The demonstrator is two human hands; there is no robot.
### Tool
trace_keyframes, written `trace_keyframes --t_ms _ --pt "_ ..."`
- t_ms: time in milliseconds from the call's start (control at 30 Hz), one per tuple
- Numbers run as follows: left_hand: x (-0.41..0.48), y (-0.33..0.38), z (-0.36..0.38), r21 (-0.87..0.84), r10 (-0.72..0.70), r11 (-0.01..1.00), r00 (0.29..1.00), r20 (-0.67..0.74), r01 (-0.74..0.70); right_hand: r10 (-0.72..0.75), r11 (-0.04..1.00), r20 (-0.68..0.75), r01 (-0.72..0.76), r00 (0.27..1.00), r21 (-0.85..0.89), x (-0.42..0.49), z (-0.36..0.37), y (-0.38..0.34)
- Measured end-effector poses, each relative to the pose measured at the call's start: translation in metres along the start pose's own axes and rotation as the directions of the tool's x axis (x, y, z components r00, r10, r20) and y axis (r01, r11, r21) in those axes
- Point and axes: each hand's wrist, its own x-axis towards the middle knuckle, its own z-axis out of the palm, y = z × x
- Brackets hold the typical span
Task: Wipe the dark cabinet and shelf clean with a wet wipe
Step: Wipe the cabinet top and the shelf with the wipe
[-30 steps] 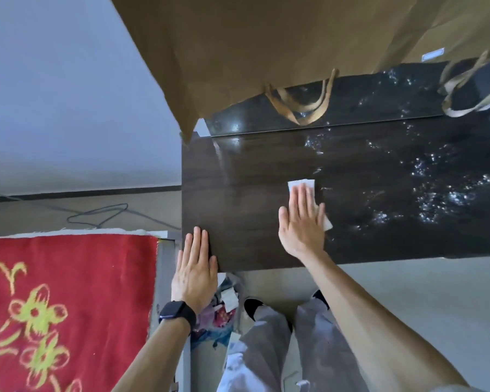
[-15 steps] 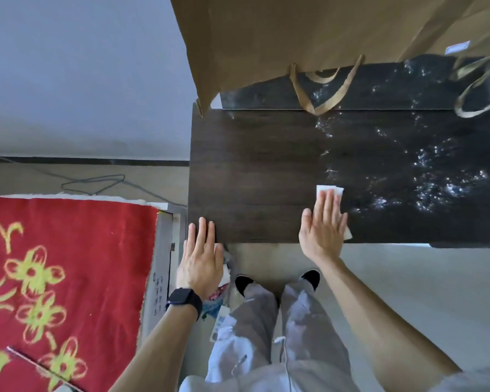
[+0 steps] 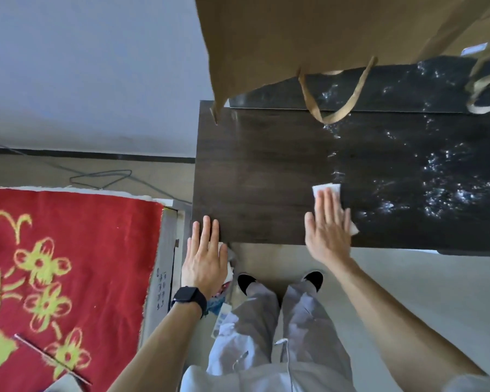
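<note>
I press my right hand (image 3: 327,230) flat, fingers spread, on the wet wipe (image 3: 326,189) so the whole palm drives it across the dark cabinet (image 3: 266,171) top. My left hand (image 3: 205,260), open and empty, braces on the near corner for balance.
</note>
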Motion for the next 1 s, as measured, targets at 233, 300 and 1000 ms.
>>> trace_keyframes --t_ms 233,300,1000 --pt "-0.019 -0.020 -0.017 -0.006 -0.084 0.996 0.995 -0.049 0.084 -0.682 0.728 0.115 0.685 0.722 0.015 -0.019 0.034 -0.125" --pt "-0.018 -0.024 -0.020 -0.068 -0.124 0.990 0.991 -0.058 0.120 -0.791 0.594 0.185 0.804 0.583 0.005 -0.011 0.040 -0.159" --pt "0.024 0.046 -0.008 0.099 -0.013 0.995 0.999 0.034 0.010 -0.383 0.921 0.041 0.378 0.923 0.093 -0.009 0.011 -0.054"
